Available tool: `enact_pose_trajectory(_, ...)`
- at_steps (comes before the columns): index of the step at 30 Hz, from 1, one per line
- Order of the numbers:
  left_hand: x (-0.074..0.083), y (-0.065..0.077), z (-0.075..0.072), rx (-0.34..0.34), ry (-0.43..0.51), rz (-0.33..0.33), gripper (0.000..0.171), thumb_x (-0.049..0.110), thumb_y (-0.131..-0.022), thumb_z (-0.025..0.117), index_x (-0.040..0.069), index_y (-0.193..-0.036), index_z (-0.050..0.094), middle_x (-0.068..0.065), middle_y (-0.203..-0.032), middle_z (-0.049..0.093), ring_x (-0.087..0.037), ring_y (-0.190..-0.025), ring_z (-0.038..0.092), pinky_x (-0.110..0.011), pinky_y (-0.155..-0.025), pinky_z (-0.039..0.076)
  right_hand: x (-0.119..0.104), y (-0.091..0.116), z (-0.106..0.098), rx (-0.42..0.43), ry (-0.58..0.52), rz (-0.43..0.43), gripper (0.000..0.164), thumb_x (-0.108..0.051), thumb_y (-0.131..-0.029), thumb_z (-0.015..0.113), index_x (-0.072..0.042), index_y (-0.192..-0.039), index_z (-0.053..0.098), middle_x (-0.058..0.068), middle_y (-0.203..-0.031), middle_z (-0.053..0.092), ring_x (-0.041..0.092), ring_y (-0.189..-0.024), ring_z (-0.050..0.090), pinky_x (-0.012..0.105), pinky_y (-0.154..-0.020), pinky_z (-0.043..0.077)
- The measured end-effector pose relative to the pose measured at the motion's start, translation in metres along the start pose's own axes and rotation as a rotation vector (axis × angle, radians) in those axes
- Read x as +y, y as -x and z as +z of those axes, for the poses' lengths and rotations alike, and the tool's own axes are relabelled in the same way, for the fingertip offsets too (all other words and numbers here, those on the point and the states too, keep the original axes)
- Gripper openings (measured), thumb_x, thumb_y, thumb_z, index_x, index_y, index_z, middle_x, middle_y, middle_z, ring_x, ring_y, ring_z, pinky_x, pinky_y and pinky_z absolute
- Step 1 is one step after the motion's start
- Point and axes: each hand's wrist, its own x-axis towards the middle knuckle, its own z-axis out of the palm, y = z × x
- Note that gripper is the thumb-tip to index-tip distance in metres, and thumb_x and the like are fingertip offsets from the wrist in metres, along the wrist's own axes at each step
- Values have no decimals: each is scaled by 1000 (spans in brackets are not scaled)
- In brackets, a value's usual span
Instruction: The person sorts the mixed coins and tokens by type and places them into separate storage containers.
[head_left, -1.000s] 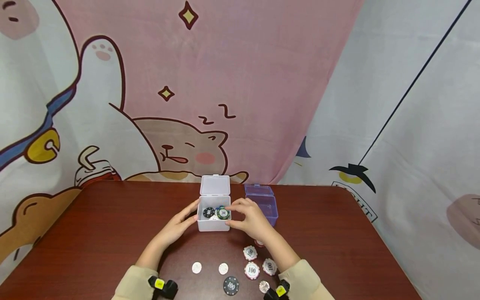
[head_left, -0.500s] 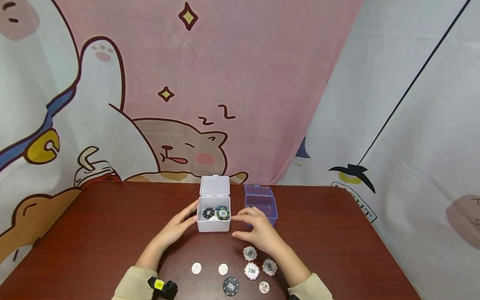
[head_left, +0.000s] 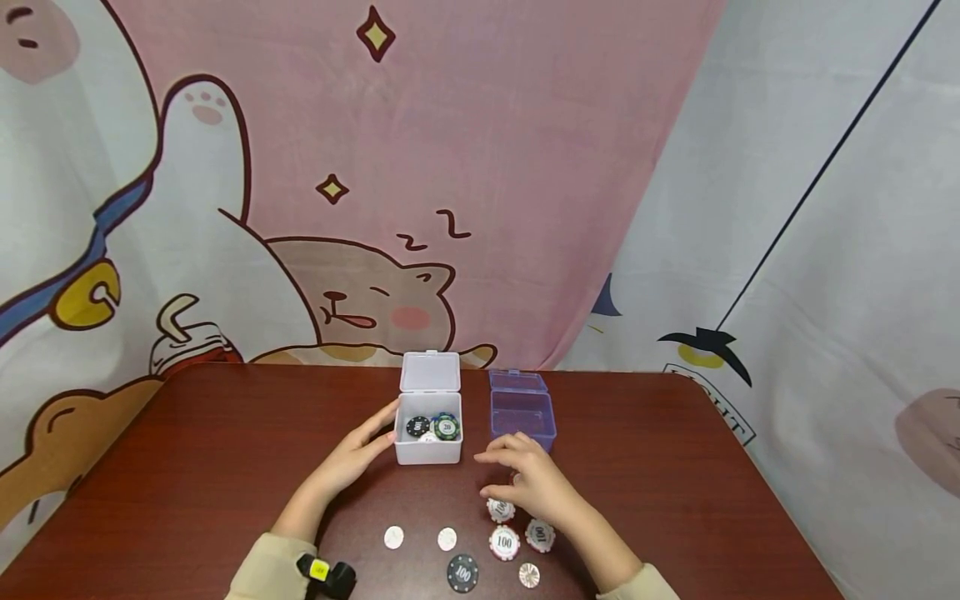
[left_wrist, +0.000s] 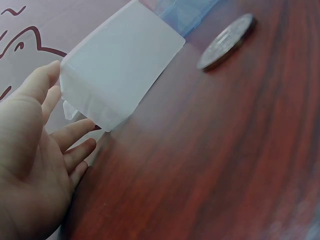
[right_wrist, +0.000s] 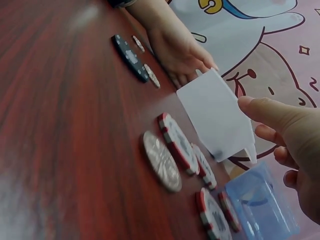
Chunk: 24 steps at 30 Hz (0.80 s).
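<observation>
My left hand [head_left: 348, 458] rests its fingers along the left side of an open white plastic box [head_left: 427, 452], its thumb near the front corner. Inside lie a black poker chip [head_left: 417, 426], a green poker chip [head_left: 446, 427] and a partly covered white one. My right hand [head_left: 534, 477] hovers right of the box with nothing between its parted thumb and fingers. Below it are red-and-white poker chips, among them one marked 100 [head_left: 504, 542] and another [head_left: 539, 535]; a third chip [head_left: 500, 510] is partly hidden by the thumb.
An open purple translucent box [head_left: 522, 408] stands right of the white one, its front overlapped by the right hand. Nearer me on the brown table lie a black chip [head_left: 462, 573] and silver coins [head_left: 393, 537]. A patterned cloth [head_left: 525, 167] hangs behind the table.
My right hand has drawn back from the white box's opening, moving right and toward me over the red-and-white chips. The left hand has stayed at the box.
</observation>
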Motion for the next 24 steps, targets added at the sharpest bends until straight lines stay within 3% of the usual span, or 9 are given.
enact_pose_trajectory(4,2,1,0,-5,16,4,54,14,-99,54,10,-149,34,-19,-144,42,-34,-134,32,-60,-105,22,3,6,-1,-28,4,7,40,-20,-70,85,-10,-108,73,-4,-104,63,19,-102,57,54,-98,36)
enact_pose_trajectory(6,1,1,0,-6,18,5,54,14,-99,54,11,-149,34,-19,-144,42,-35,-134,32,-60,-105,21,5,9,-1,-44,4,9,40,-20,-71,84,-11,-108,73,-4,-104,63,18,-102,57,53,-98,36)
enact_pose_trajectory(12,0,1,0,-4,9,-2,54,14,-99,53,10,-149,34,-19,-144,42,-34,-134,31,-59,-105,21,11,17,-3,-88,10,-20,40,-20,-72,84,-10,-109,73,-7,-104,62,13,-97,54,40,-87,43)
enact_pose_trajectory(24,2,1,0,0,13,-19,53,10,-99,52,8,-149,34,-21,-144,41,-35,-134,31,-60,-105,21,21,28,-4,-194,9,-23,45,-26,-70,84,-13,-112,72,-12,-105,59,4,-90,46,30,-80,40)
